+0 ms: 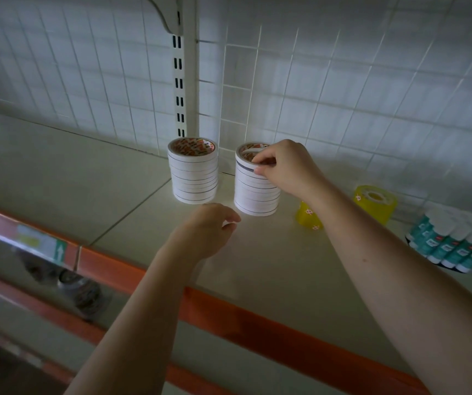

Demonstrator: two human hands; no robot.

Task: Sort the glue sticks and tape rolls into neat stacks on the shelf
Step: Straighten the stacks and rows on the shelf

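Two stacks of thin white tape rolls stand on the shelf (132, 201) near the wire back wall: the left stack (193, 173) and the right stack (253, 192). My right hand (284, 166) pinches the top tape roll (247, 155) of the right stack between thumb and fingers. In front of the stacks hovers my left hand (210, 226), fingers loosely curled and holding nothing. Two yellow tape rolls sit to the right, one (375, 203) in full view, the other (307, 216) partly hidden behind my right forearm. A packed bundle of glue sticks (454, 242) lies at the far right.
A white wire grid (343, 95) backs the shelf, with a slotted upright post (180, 81) behind the left stack. An orange strip (257, 317) runs along the shelf's front edge. Below on the left, a lower shelf holds dark blurred items (80, 292).
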